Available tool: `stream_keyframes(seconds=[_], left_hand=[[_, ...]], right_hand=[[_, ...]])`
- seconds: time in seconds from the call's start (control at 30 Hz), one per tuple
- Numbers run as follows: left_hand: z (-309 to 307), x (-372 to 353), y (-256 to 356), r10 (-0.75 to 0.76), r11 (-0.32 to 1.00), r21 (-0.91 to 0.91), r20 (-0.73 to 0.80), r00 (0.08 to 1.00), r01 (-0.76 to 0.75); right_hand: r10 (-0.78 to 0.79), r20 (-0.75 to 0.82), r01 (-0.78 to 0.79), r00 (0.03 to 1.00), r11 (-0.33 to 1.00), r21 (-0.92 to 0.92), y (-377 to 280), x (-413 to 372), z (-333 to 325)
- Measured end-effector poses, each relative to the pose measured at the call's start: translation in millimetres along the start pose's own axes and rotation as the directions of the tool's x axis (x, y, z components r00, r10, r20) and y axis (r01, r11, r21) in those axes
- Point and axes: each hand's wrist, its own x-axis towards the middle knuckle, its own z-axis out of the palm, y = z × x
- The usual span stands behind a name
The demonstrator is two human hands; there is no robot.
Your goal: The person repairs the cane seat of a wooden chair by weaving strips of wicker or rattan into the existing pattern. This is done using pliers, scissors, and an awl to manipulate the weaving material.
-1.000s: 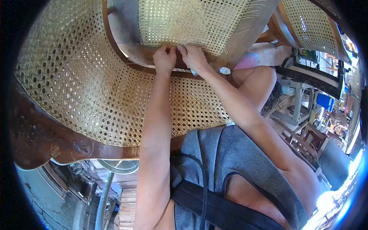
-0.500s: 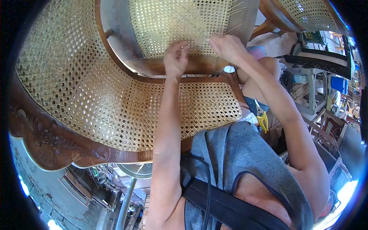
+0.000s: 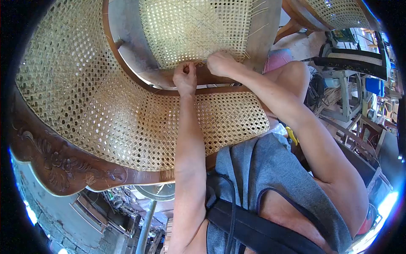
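The woven cane seat panel (image 3: 194, 34) fills the upper middle of the head view, set in a wooden frame (image 3: 156, 78). My left hand (image 3: 185, 78) is over the frame's near edge, its thumb and fingers pinched together. Beside it, my right hand (image 3: 222, 64) is closed at the panel's near edge, fingers curled down. Whatever lies in either pinch is too fine to make out. Loose cane strands (image 3: 259, 29) stick out along the panel's right side.
A curved cane backrest (image 3: 114, 122) with a carved wooden rail (image 3: 59, 163) spreads across the left and below my hands. Yellow-handled shears (image 3: 292, 135) lie partly hidden by my right arm. Another cane-panelled piece (image 3: 338, 15) stands at upper right, near a blue container (image 3: 374, 86).
My right hand has moved left and down, closer to my left hand. My left hand has shifted slightly left and lower, and its fingers have closed into a pinch.
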Motion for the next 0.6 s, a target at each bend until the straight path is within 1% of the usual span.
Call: stream_keyframes(seconds=[0.03,0.1,0.13,0.2,0.23,0.3,0.37,0.43,0.5,0.53,0.6], left_hand=[[-1,-1,-1,-0.008,1.0,0.0,-0.001,1.0,0.008],[-4,-1,0,0.037,0.999,0.02,-0.015,0.999,-0.037],[-4,-2,0,0.03,0.999,0.019,-0.019,0.999,-0.029],[-4,-2,1,0.117,0.99,0.079,-0.043,0.992,-0.113],[-4,-2,1,0.108,0.991,0.081,-0.05,0.993,-0.103],[-3,-2,-1,0.194,0.973,0.135,-0.031,0.981,-0.188],[-1,0,-4,0.186,0.969,0.17,-0.023,0.982,-0.18],[-2,-2,-5,0.183,0.963,0.203,-0.008,0.983,-0.177],[-4,-2,-5,0.261,0.95,0.179,-0.008,0.965,-0.255],[-5,-2,-4,0.261,0.95,0.18,-0.015,0.965,-0.254],[-5,-1,-1,0.328,0.917,0.232,0.03,0.944,-0.326]], right_hand=[[0.003,0.011,-0.003,1.0,1.0,-0.011,-4,0,-2],[0.004,0.031,-0.003,0.999,1.0,-0.022,-11,1,-3],[0.012,0.017,-0.011,1.0,0.999,-0.03,-16,1,-5],[0.009,0.01,-0.009,1.0,0.999,-0.042,-19,5,-2],[0.011,-0.003,-0.011,1.0,1.0,-0.029,-20,8,2],[0.01,-0.004,-0.01,1.0,1.0,-0.015,-22,11,9],[0.024,-0.031,-0.024,0.999,1.0,-0.01,-22,13,11],[0.021,-0.024,-0.021,0.999,1.0,-0.012,-21,15,13],[0.015,-0.025,-0.015,1.0,1.0,-0.016,-21,14,10],[0.007,-0.007,-0.008,1.0,0.999,-0.031,-22,12,6],[-0.006,0.007,0.006,1.0,0.998,-0.057,-23,12,0]])
